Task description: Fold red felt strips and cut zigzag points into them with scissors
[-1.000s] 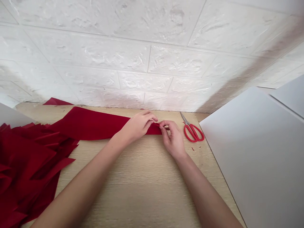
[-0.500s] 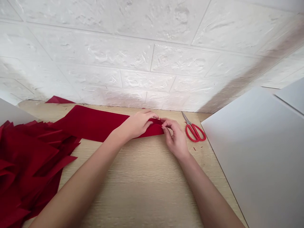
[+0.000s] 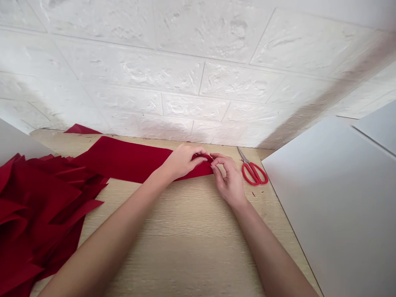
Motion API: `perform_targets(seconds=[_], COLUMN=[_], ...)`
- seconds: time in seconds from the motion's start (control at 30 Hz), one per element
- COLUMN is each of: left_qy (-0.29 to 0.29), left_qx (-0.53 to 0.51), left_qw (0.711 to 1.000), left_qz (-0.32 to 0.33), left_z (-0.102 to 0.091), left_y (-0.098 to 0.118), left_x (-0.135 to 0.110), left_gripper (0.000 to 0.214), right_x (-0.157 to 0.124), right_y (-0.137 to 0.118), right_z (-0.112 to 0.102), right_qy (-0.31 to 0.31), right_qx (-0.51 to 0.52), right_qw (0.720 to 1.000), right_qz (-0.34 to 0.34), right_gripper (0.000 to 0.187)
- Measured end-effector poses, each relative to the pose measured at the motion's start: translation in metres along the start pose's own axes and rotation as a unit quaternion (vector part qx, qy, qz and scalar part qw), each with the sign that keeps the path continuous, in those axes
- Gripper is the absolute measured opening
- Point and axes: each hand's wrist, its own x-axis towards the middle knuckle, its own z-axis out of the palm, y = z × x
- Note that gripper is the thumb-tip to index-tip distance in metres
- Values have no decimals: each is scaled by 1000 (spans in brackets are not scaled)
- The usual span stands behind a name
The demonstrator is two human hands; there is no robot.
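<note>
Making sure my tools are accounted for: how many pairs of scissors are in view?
1. The scissors lie on the table, just right of the right hand, blades toward the wall. Others could be hidden under the red cloth pile.

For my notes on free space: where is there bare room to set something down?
The widest bare patch of tabletop lies between the left forearm and right forearm, nearer the wearer than the red strip. A narrow wedge separates the right forearm from the white panel. Crowded: the red pile at left, and around the strip's handled end.
</note>
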Motion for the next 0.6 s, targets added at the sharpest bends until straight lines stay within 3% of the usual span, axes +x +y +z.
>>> perform_targets(seconds=[0.17, 0.43, 0.6], left_qy=[45, 26, -15], left_qx=[46, 23, -23], left_qw=[998, 999, 1000], left_qz=[-11, -6, -15], left_z=[-1, -1, -7], left_y=[10, 17, 22], left_x=[2, 1, -1], left_gripper=[9, 9, 20], right_x=[-1, -3, -3], right_y=[-4, -7, -6], right_z=[4, 7, 7], right_qy=[27, 50, 43], right_qx=[9, 62, 67], right_qw=[1000, 994, 993], right_qz=[11, 74, 89], right_gripper=[7, 5, 7])
